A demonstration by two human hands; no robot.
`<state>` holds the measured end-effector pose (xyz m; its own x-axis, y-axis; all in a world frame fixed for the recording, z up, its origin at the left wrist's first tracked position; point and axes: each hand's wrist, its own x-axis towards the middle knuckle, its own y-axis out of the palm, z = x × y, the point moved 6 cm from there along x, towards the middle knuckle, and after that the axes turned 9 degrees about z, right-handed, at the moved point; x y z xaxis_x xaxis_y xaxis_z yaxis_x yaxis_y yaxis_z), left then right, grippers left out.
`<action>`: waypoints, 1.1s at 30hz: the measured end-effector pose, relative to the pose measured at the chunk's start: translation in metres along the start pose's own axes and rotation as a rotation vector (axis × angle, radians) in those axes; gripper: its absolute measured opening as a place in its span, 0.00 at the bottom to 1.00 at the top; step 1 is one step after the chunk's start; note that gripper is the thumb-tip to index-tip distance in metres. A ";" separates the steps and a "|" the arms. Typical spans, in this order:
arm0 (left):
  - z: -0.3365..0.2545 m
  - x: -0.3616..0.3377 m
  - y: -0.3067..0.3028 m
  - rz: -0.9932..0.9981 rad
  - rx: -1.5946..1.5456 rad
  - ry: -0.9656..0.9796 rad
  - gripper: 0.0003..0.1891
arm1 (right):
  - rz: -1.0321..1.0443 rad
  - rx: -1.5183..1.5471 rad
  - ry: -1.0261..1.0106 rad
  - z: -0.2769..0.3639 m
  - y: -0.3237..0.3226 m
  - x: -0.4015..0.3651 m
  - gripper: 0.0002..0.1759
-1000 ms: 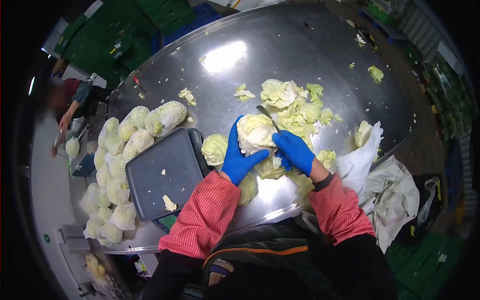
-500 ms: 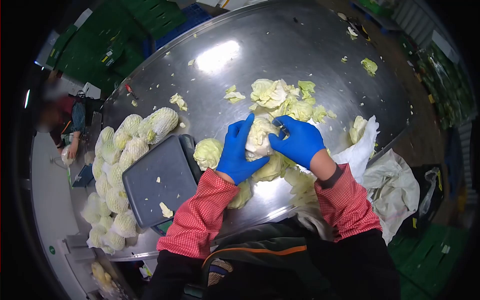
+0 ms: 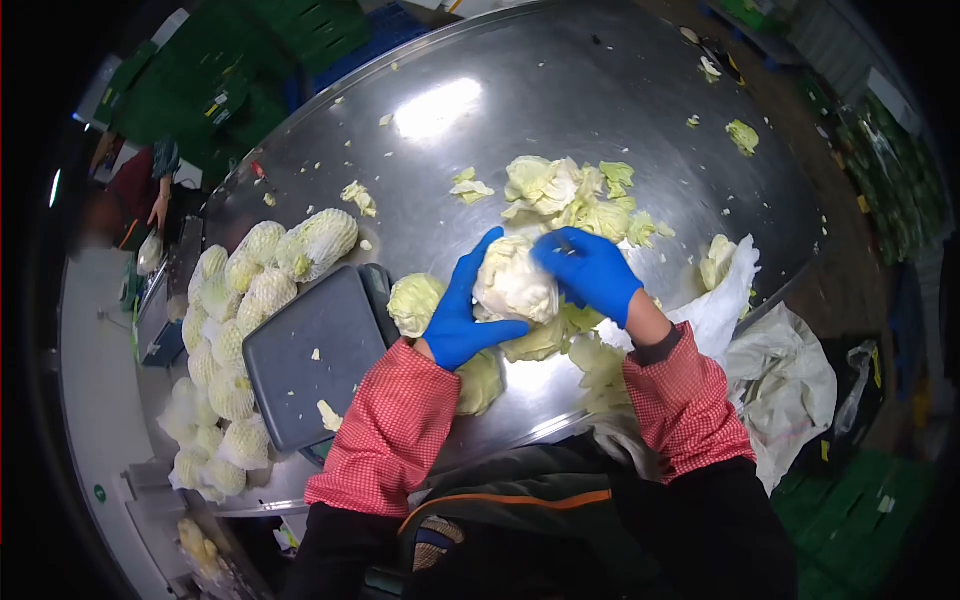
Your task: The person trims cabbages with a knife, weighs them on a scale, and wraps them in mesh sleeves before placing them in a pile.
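Note:
A pale, partly stripped cabbage [image 3: 512,283] is in front of me above the table. My left hand [image 3: 462,318], in a blue glove, cups it from the left, thumb below and fingers along its side. My right hand [image 3: 592,272], also blue-gloved, is closed against the cabbage's upper right edge with bent fingers; what they pinch is hidden. Beneath the held head lies another cabbage [image 3: 537,343]. More cabbages sit by my left wrist, one green [image 3: 415,304] and one lower [image 3: 480,384]. Loose outer leaves [image 3: 545,185] are heaped just beyond my hands.
Several cabbages in white foam nets [image 3: 268,294] are piled at the left of the metal table [image 3: 640,90]. A grey tray [image 3: 310,365] stands beside them. White sacking [image 3: 780,375] hangs at the right edge. At far left, a co-worker's hand [image 3: 158,212] is near a wrapped item.
The cabbage has turned, showing more of its white face. My left hand has slid slightly left, and the right fingers have curled more. The co-worker's arm has moved upward in view.

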<state>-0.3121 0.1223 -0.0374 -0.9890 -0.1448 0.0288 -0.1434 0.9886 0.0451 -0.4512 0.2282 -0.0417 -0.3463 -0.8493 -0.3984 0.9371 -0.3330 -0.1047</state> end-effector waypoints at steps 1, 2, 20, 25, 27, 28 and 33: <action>-0.007 -0.008 -0.009 -0.054 0.014 0.014 0.56 | -0.051 0.132 -0.003 -0.005 -0.005 0.003 0.23; -0.018 -0.018 -0.023 -0.089 0.065 0.033 0.56 | -0.095 0.265 -0.002 -0.013 -0.010 0.006 0.18; -0.041 -0.075 -0.066 -0.076 1.493 -0.316 0.52 | -0.084 -0.480 -0.106 -0.016 0.083 0.020 0.21; 0.124 -0.014 -0.126 0.212 1.445 -0.957 0.58 | -0.124 -0.280 -0.107 -0.028 0.070 0.014 0.19; 0.134 -0.012 -0.132 0.254 1.293 -1.011 0.56 | -0.123 -0.098 -0.052 -0.037 0.060 0.007 0.17; 0.096 -0.010 -0.120 0.316 1.270 -0.943 0.55 | -0.125 -0.027 -0.018 -0.041 0.055 0.003 0.17; 0.054 0.010 -0.115 0.181 0.477 -0.598 0.44 | -0.114 0.041 -0.064 -0.037 0.030 -0.001 0.29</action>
<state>-0.3071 0.0099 -0.0965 -0.8300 -0.0674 -0.5537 0.1558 0.9251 -0.3462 -0.4210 0.2345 -0.0780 -0.4539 -0.8289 -0.3268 0.8893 -0.4445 -0.1078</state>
